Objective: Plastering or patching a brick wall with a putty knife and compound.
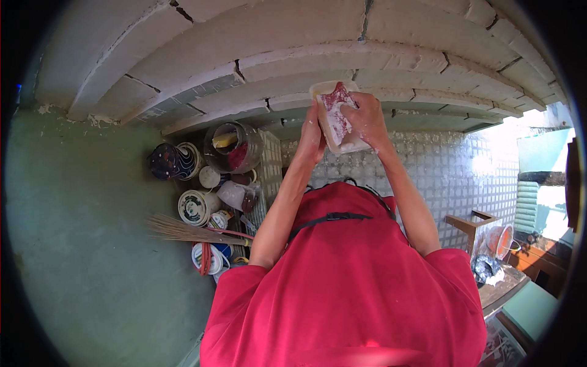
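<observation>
In front of me, close to the wall, my left hand (pixel 311 133) grips the left side of a small whitish tray (pixel 317 91). My right hand (pixel 369 119) is closed on a red, flat-looking piece (pixel 335 98) heavily smeared with white paste. I cannot make out whether this piece is a cloth or a spreader. It lies over the tray, with its far end near the tray's upper rim. More white paste shows at the near end of the tray, and some spots my right wrist. The fingertips of my left hand are hidden behind the tray.
A stepped, pale block wall (pixel 293 61) with dark cracks curves across the front. To the left stand a clear tub (pixel 255 153) holding yellow and red things, several paint buckets (pixel 194 208) and a straw broom (pixel 183 231). A wooden stool (pixel 468 225) and an orange bucket (pixel 501 240) are at right.
</observation>
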A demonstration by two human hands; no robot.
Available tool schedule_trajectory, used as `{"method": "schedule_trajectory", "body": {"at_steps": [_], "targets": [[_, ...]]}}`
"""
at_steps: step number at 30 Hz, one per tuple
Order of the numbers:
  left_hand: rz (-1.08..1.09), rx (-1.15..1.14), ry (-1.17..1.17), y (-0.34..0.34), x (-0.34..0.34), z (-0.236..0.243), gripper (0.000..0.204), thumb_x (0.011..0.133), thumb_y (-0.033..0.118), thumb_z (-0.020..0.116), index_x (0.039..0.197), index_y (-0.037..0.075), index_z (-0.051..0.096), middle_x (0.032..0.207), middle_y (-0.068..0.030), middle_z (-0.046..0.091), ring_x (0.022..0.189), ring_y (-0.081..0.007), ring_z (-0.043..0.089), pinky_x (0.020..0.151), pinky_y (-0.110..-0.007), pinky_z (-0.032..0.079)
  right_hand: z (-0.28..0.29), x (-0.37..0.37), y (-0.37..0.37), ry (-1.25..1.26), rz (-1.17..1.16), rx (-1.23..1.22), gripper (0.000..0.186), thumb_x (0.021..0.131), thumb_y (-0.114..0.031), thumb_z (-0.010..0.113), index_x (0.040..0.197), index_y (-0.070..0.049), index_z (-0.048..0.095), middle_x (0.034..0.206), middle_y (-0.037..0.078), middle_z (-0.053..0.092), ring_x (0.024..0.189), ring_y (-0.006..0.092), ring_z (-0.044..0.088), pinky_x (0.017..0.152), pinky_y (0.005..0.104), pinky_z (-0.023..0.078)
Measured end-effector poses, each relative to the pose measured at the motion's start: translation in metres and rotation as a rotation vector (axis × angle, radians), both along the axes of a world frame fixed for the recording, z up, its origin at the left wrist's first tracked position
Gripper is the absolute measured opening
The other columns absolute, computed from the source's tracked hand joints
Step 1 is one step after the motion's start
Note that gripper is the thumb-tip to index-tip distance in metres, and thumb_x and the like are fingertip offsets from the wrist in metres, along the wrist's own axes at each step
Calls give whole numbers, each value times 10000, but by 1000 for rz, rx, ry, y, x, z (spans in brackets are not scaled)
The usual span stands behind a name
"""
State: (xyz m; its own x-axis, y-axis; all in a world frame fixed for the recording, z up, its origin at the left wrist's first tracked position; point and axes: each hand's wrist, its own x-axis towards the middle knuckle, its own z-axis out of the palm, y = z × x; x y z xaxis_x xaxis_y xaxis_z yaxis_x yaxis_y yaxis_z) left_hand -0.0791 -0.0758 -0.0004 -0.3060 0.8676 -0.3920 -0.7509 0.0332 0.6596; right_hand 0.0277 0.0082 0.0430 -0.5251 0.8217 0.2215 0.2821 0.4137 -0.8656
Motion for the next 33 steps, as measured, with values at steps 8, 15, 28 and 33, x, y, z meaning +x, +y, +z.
{"method": "schedule_trajectory", "body": {"at_steps": [8, 15, 28, 33], "targets": [[-17, 27, -26, 5, -14, 7, 559, 994, 442, 303, 1363, 26, 357, 1296, -127, 502, 1168, -228, 518, 998, -370, 416, 13, 9, 9, 19, -85, -35, 220, 717, -152, 583, 800, 51, 599, 681, 249, 557, 602, 375, 555, 607, 389, 448], [-57, 56, -90, 18, -30, -11, 607, 979, 477, 332, 1378, 19, 339, 1334, -126, 470, 1191, -234, 501, 1008, -368, 406, 24, 11, 19, 61, -235, -100, 226, 746, -169, 573, 789, 51, 602, 621, 205, 543, 567, 231, 566, 600, 379, 444], [28, 89, -56, 32, -45, 8, 594, 965, 495, 368, 1360, 52, 368, 1291, -99, 500, 1156, -224, 524, 958, -361, 447, 37, 21, 26, 404, 40, -831, 325, 887, -112, 494, 1180, 29, 503, 994, 115, 645, 791, 179, 665, 638, 327, 582], [98, 84, -26, 37, -54, 3, 573, 972, 481, 350, 1353, 54, 372, 1256, -81, 520, 1118, -212, 546, 935, -356, 470, 31, -1, 46, 631, 114, -948, 320, 918, -135, 456, 1176, 50, 500, 1040, 142, 638, 830, 221, 669, 687, 351, 587]]}}
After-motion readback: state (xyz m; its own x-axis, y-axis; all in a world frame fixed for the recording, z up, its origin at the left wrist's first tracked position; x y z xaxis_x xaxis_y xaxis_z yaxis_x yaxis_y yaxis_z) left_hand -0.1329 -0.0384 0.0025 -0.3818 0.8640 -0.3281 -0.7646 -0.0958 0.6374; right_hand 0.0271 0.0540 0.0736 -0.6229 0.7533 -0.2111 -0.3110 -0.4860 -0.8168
